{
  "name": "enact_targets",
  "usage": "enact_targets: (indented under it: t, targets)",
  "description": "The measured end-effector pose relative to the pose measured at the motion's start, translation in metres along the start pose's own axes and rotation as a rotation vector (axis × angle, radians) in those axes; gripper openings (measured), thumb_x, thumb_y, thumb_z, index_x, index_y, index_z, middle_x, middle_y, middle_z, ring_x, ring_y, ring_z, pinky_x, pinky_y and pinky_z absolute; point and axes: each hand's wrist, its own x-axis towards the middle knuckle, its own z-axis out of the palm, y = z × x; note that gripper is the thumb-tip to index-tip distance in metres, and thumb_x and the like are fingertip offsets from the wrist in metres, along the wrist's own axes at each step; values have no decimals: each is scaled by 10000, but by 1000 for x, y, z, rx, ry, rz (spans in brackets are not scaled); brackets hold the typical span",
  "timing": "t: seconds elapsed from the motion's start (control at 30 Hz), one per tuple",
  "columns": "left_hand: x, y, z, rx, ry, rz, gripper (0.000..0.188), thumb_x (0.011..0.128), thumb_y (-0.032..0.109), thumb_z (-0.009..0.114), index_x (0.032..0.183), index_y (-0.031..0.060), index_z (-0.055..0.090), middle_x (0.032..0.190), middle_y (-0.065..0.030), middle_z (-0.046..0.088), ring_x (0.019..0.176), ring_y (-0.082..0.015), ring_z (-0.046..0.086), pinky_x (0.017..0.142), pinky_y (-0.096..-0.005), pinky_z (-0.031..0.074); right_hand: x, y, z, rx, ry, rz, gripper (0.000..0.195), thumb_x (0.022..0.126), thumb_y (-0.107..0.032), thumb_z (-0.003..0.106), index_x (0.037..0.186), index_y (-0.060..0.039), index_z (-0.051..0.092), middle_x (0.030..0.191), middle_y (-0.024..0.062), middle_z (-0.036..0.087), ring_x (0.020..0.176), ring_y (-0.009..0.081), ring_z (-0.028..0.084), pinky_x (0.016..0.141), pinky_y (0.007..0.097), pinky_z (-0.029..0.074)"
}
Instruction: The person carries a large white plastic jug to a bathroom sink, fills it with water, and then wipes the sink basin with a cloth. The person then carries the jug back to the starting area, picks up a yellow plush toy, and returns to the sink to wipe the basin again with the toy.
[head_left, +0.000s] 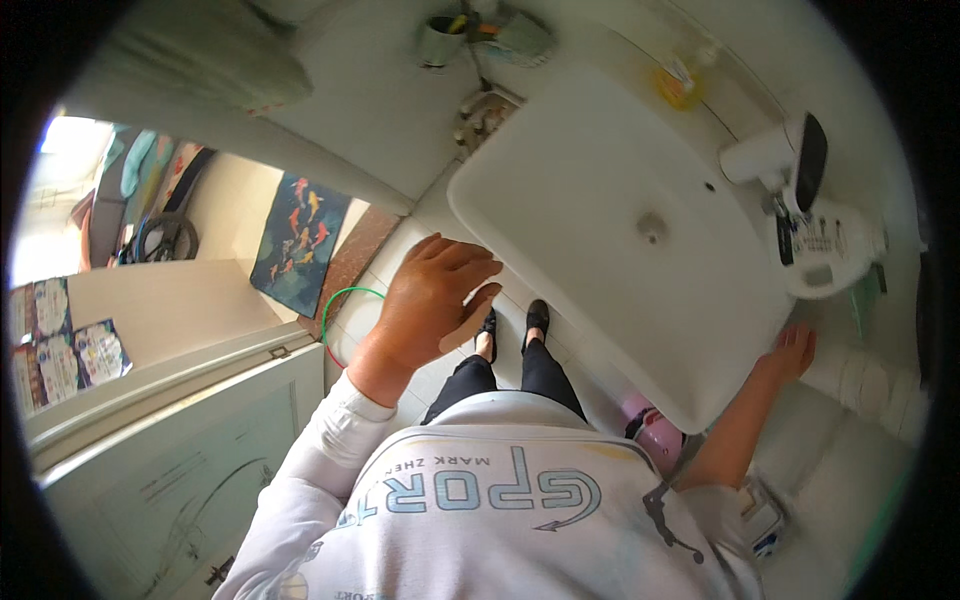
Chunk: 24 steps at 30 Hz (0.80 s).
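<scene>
In the head view a white washbasin (570, 210) with a drain lies before me, right of centre. My left hand (439, 289) hovers by the basin's near left edge, above the tiled floor, fingers apart and holding nothing. At the right, my right hand (791, 351) reaches past the basin's right corner; its fingers are partly hidden, and I cannot tell if it touches anything. Above that hand stands a white holder with slots (832, 244), beside a white faucet-like fixture (757, 156) with a dark oval part. A yellow item (679, 84) rests on the far ledge.
A pink object (656, 435) is under the basin's near corner. A cup (441, 41) stands at the top. At the left are an open door (180, 465), a koi-patterned mat (300, 240) and a green hose-like loop (330, 304) on the floor.
</scene>
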Motion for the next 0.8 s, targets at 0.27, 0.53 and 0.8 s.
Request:
enact_targets:
  t: [0.27, 0.53, 0.8]
  targets:
    - [-27, -41, -66, 107, 130, -89, 199, 844, 113, 752, 1024, 31, 775, 1079, -139, 761, 974, -345, 694, 921, -449, 529, -186, 23, 85, 64, -633, 101, 317, 1043, -300, 670, 1233, -47, 635, 1075, 81, 706, 854, 154, 640, 783, 312, 548]
    - [-61, -87, -177, 295, 348, -135, 189, 843, 107, 767, 1032, 90, 773, 1059, -75, 760, 918, -306, 682, 911, -445, 515, -400, -126, 286, 111, -1516, -129, 461, 1097, -346, 602, 1439, -38, 584, 1422, 132, 634, 1218, 223, 630, 1041, 361, 497]
    - [-65, -105, -229, 420, 411, -113, 216, 874, 185, 776, 1081, 129, 750, 1078, -34, 751, 1009, -286, 704, 1092, -505, 469, -517, -156, 430, 63, -1594, -367, 597, 990, -383, 755, 1417, 5, 599, 1393, 134, 635, 1205, 215, 621, 1055, 369, 478]
